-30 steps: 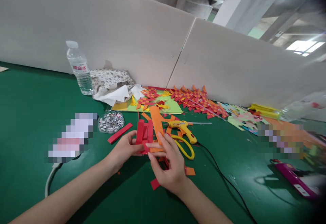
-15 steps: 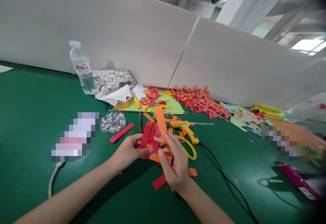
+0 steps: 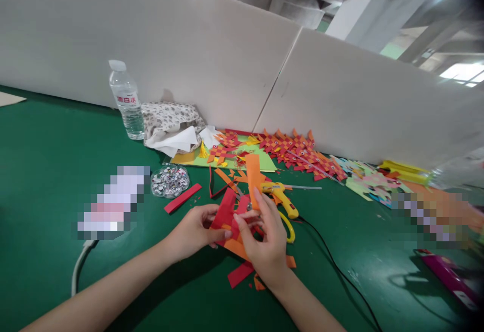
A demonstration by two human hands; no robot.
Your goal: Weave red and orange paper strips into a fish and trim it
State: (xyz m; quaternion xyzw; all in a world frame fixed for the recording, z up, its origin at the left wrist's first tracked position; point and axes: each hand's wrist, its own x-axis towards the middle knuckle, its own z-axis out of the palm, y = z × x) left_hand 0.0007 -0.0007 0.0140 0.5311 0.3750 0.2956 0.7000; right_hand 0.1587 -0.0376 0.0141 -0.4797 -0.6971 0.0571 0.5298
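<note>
My left hand (image 3: 198, 232) is closed on a partly woven piece of red and orange paper strips (image 3: 225, 210), thumb on top and fingers behind it. At the piece's right side, my right hand (image 3: 267, 239) grips an upright orange paper strip (image 3: 253, 173) between its fingers, with the thumb close to the red strips. Behind the right hand lie yellow-handled scissors (image 3: 290, 230), partly hidden. A yellow glue gun (image 3: 285, 202) rests just beyond them. Loose red strips (image 3: 240, 274) and orange scraps lie around the hands.
Further left are a bag of googly eyes (image 3: 170, 181), a blurred-out device (image 3: 113, 201) with a cable, and a water bottle (image 3: 130, 103). Woven paper fish (image 3: 291, 150) are piled along the partition (image 3: 212, 60). A purple power strip (image 3: 449, 276) sits at the right.
The orange strip in my right hand has shifted right, away from the red strips, and stands more upright. My left hand still holds the woven piece, now slightly lower. The view has shifted slightly.
</note>
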